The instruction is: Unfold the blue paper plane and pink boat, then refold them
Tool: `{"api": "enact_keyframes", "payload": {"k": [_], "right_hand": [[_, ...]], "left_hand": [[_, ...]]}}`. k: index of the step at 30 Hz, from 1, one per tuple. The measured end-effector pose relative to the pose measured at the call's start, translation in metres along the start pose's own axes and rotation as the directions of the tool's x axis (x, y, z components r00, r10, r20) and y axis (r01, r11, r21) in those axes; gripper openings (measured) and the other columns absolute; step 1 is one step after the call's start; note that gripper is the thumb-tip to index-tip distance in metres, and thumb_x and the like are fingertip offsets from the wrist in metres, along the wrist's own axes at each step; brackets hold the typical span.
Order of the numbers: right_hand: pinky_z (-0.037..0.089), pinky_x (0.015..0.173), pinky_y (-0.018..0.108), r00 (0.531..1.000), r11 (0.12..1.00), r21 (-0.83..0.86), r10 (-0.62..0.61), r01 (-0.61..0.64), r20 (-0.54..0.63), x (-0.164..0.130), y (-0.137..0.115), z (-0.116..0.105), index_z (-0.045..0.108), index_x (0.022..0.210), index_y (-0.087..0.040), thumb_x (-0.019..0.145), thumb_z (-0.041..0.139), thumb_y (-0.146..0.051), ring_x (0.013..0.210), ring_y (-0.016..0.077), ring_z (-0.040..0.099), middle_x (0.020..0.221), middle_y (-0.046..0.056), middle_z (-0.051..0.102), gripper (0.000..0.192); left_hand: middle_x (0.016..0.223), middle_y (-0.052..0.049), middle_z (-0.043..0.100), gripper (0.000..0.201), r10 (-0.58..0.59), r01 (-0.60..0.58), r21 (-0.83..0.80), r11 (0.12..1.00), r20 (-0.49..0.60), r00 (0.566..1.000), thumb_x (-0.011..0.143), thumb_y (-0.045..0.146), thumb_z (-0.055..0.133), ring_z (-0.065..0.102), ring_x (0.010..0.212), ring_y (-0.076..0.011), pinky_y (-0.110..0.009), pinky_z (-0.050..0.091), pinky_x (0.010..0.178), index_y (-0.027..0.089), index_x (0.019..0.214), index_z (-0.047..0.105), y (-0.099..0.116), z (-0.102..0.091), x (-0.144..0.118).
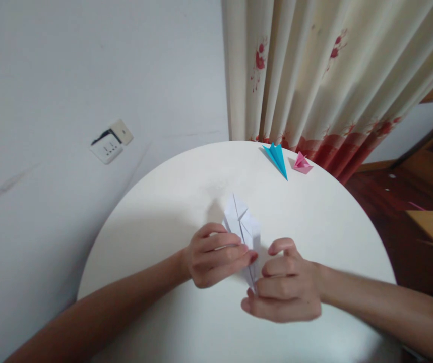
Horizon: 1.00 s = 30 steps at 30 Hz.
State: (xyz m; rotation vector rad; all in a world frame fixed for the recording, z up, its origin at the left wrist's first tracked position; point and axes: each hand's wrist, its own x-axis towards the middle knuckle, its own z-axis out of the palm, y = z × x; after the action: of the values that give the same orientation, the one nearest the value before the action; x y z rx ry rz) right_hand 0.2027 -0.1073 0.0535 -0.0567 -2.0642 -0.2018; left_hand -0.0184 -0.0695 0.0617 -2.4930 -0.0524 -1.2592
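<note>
Head view shows both hands, left hand point(216, 254) and right hand point(282, 287), pinched on the white folded paper point(243, 224) at centre frame above the round surface point(171, 196); crease firmly, keeping edges aligned.

Both hands, left point(216, 254) and right point(286, 287), pinch a folded white paper point(243, 222) above the round bench point(163, 201). Far right lie a blue paper fold point(277, 157) and a pink one point(301, 163).
</note>
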Motion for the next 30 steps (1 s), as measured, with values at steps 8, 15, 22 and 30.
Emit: {"api": "enact_keyframes", "payload": {"k": [8,15,22,30], "right_hand": [[0.043,0.084,0.044,0.944,0.943,-0.046,0.329,-0.329,-0.009,-0.02,0.019,0.001,0.069,0.107,-0.022,0.093,0.06,-0.022,0.096,0.0222,0.06,0.096,0.005,0.071,0.017],[0.049,0.077,0.036,0.692,0.649,0.28,0.716,-0.708,0.09,-0.011,0.013,0.014,0.069,0.097,-0.02,0.091,0.064,-0.022,0.082,0.0193,0.064,0.087,0.005,0.071,0.008],[0.044,0.057,0.026,0.133,0.016,0.401,0.955,-0.916,0.266,-0.004,0.021,0.019,0.066,0.101,-0.018,0.082,0.072,-0.035,0.064,0.0157,0.059,0.071,0.0,0.066,0.027],[0.029,0.046,0.021,0.041,-0.036,0.149,0.874,-0.988,0.484,-0.023,0.039,0.02,0.056,0.114,-0.02,0.084,0.064,-0.025,0.05,0.0112,0.046,0.057,-0.008,0.052,0.031]], "left_hand": [[0.087,0.0,0.075,0.009,-0.089,0.102,-0.195,0.975,0.074,0.993,0.087,0.013,0.068,0.07,0.083,-0.0149,-0.028,0.055,0.071,0.02,0.089,0.073,0.011,-0.008,0.012],[0.077,-0.004,0.072,0.006,-0.781,0.694,-0.519,0.499,0.076,0.619,0.085,0.016,0.072,0.067,0.066,-0.0128,-0.022,0.053,0.06,0.018,0.088,0.076,0.018,0.014,0.007],[0.093,-0.01,0.077,0.063,-0.908,0.771,-0.569,-0.286,0.419,-0.027,0.075,0.036,0.081,0.073,0.083,-0.0231,-0.031,0.057,0.073,0.012,0.13,0.061,0.005,0.025,0.004],[0.079,-0.004,0.074,0.095,-0.777,0.859,-0.38,-0.344,0.628,-0.034,0.074,0.029,0.078,0.07,0.07,-0.019,-0.027,0.052,0.063,0.016,0.153,0.026,-0.009,0.036,-0.017]]}}
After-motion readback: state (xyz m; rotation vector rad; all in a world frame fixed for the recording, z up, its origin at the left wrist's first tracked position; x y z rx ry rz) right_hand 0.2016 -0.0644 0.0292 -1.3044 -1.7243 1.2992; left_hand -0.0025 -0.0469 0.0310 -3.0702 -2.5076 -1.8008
